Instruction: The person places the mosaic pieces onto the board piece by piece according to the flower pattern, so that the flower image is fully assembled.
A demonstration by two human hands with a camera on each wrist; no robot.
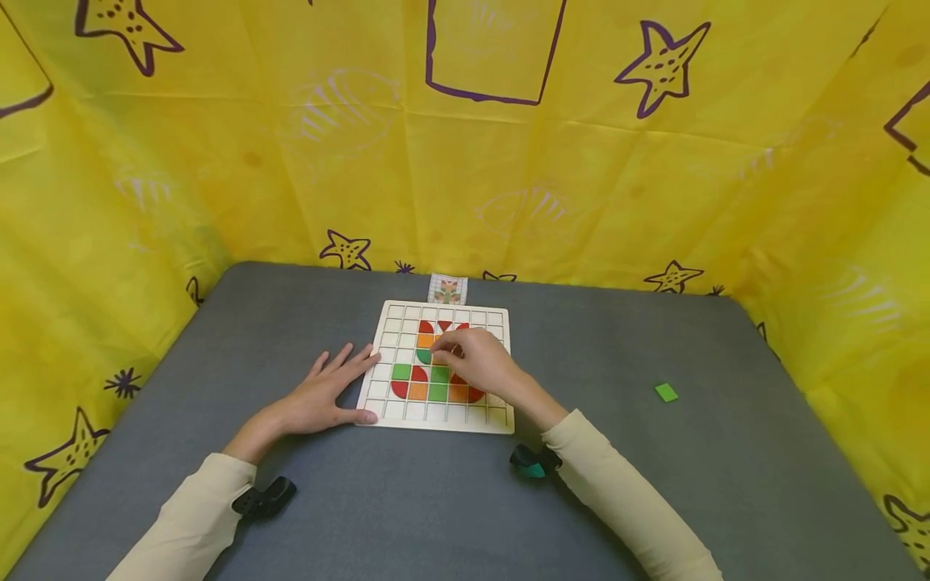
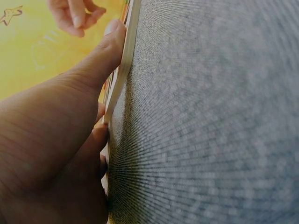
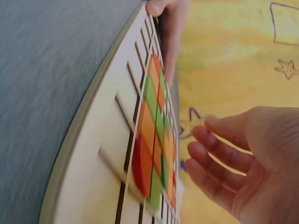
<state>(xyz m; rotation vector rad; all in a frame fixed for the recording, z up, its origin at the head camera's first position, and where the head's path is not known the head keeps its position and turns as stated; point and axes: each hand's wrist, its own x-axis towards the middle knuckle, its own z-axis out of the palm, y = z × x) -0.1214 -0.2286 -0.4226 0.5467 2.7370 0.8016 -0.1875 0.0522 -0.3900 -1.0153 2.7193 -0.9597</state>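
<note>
A pale wooden grid board (image 1: 494,415) lies on the table, with red, orange and green pieces set in its middle squares. My left hand (image 1: 320,399) rests along the board's left edge, fingers spread; its thumb (image 2: 112,39) touches the board's side in the left wrist view. Over the pieces hovers my right hand (image 1: 475,359), hiding some of them. Its fingers (image 3: 205,172) are loosely bent in the right wrist view, thumb close to the index finger, and no piece shows between them. Near the left hand sits a light green square piece (image 1: 401,372) in the grid.
A small patterned card (image 1: 448,289) lies behind the board. A loose green square (image 1: 666,392) is on the grey table (image 1: 603,339) to the right. Another green piece (image 1: 535,471) lies partly hidden below the right wrist camera. Yellow printed cloth (image 1: 465,169) surrounds the table.
</note>
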